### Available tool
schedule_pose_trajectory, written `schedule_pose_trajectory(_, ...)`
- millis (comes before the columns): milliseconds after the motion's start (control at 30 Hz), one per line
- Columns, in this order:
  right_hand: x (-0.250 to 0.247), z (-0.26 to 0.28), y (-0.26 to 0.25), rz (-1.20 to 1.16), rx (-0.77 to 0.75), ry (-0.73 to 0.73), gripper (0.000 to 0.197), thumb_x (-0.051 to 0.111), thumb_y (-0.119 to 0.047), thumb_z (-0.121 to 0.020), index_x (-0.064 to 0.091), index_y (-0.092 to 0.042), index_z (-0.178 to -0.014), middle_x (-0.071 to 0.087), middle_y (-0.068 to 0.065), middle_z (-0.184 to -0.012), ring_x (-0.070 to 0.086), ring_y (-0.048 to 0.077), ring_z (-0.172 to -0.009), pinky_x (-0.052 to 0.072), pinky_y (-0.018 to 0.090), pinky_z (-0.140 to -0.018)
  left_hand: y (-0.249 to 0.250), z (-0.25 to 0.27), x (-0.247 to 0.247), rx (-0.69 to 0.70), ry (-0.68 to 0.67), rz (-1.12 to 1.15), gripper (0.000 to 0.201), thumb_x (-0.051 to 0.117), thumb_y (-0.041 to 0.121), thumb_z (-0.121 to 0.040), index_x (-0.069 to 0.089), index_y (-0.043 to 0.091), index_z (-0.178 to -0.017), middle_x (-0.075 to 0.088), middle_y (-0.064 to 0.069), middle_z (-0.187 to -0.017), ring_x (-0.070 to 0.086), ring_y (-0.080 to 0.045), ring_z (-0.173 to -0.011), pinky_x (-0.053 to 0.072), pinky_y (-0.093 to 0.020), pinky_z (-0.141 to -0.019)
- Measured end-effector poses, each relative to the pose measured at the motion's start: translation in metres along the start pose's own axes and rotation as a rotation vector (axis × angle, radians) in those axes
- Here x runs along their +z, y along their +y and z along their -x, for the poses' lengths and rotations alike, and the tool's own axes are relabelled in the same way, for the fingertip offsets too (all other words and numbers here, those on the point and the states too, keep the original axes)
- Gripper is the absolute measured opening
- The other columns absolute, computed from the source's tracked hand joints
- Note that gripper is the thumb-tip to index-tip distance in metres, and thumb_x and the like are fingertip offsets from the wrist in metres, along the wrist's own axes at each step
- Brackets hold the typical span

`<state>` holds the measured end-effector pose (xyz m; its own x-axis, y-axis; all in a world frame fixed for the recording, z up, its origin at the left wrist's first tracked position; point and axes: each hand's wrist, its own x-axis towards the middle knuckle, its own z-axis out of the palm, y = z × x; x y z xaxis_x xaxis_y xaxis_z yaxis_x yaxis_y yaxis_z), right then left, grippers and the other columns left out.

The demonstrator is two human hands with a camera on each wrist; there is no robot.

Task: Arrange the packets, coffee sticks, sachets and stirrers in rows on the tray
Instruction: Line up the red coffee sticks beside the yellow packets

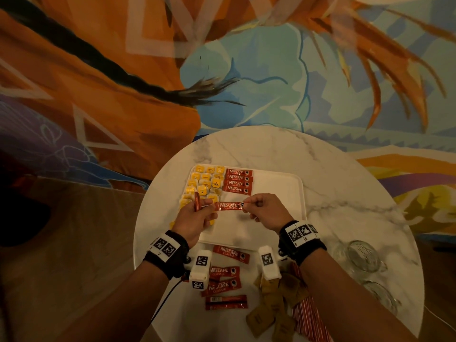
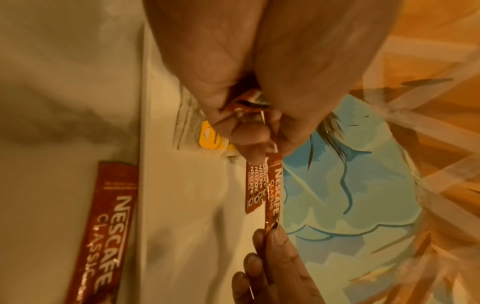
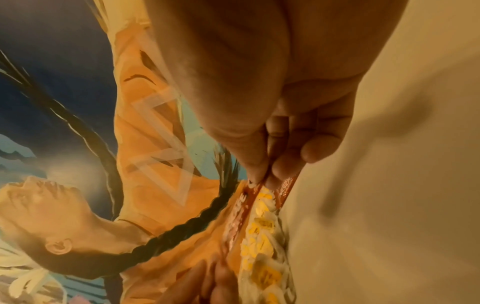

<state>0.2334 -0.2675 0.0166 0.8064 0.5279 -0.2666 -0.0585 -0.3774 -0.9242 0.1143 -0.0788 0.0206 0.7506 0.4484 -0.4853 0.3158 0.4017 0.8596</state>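
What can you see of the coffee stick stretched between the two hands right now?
The coffee stick is a narrow, glossy red sachet printed NESCAFE CLASSIC in white, with a small cup picture near its right end. It is held level above the white tray, just below the row of four laid sticks. The right hand pinches its right end; the left hand holds its left end, together with another stick.

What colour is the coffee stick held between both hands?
Red coffee stick with white lettering; clearest in the head view.

Left wrist view: coffee stick held between both hands.

Left hand point(image 2: 249, 86) pinches one end of the raised coffee stick point(image 2: 272, 191); right hand point(image 2: 270, 267) pinches the other. Placed sticks point(image 2: 255, 187) lie on the tray point(image 2: 182, 195). A loose stick point(image 2: 103, 230) lies outside the tray rim.
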Motion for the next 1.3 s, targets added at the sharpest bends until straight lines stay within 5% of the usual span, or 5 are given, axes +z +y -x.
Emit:
schedule_pose_trajectory(167, -0.008, -0.019, 0.013, 0.023, 0.067, 0.210, 0.013, 0.071, -0.015, -0.090, 0.073, -0.008, -0.101, 0.076, 0.012, -0.087, 0.062, 0.009, -0.059, 0.047, 0.018, -0.053, 0.002, 0.002, -0.002, -0.083, -0.011, 0.079, 0.014, 0.065, 0.019, -0.096, 0.067, 0.011, -0.107, 0.070, -0.009, -0.090, 0.066, -0.017, -0.068, 0.046, -0.029, -0.064)
schedule_pose_trajectory(333, 0.003, -0.039, 0.020, 0.182, 0.107, 0.246, 0.003, 0.076, -0.023, -0.085, 0.073, -0.024, -0.085, 0.074, 0.001, -0.082, 0.069, 0.018, -0.075, 0.059, 0.036, -0.077, 0.007, 0.009, 0.000, -0.176, -0.072, 0.163, 0.027, 0.057, 0.024, -0.096, 0.066, 0.006, -0.114, 0.072, -0.012, -0.091, 0.068, -0.026, -0.072, 0.051, -0.032, -0.065)
schedule_pose_trajectory(467, 0.015, -0.050, 0.016, 0.312, 0.100, 0.260, 0.014, 0.075, -0.027, -0.086, 0.077, -0.020, -0.098, 0.072, -0.002, -0.097, 0.066, 0.016, -0.087, 0.051, 0.027, -0.079, 0.009, 0.013, -0.005, -0.228, -0.184, 0.126, 0.050, 0.033, 0.036, -0.100, 0.064, 0.001, -0.118, 0.070, -0.015, -0.090, 0.065, -0.026, -0.068, 0.046, -0.030, -0.060)
schedule_pose_trajectory(667, 0.018, -0.058, 0.013, 0.423, 0.139, 0.275, 0.017, 0.071, -0.030, -0.088, 0.076, -0.020, -0.101, 0.074, -0.001, -0.104, 0.067, 0.017, -0.092, 0.044, 0.022, -0.074, 0.003, 0.011, -0.011, -0.219, -0.187, -0.010, 0.047, 0.031, 0.023, -0.097, 0.070, -0.001, -0.112, 0.059, -0.006, -0.068, 0.041, -0.013, -0.047, 0.023, -0.021, -0.039)
schedule_pose_trajectory(1300, 0.013, -0.042, 0.012, 0.353, 0.101, 0.284, 0.017, 0.067, -0.033, -0.090, 0.068, -0.018, -0.099, 0.068, -0.004, -0.099, 0.061, 0.015, -0.086, 0.047, 0.028, -0.074, -0.004, 0.008, -0.010, -0.085, -0.119, -0.051, 0.027, 0.057, 0.000, -0.093, 0.074, 0.009, -0.113, 0.066, -0.012, -0.093, 0.057, -0.019, -0.067, 0.042, -0.028, -0.059)
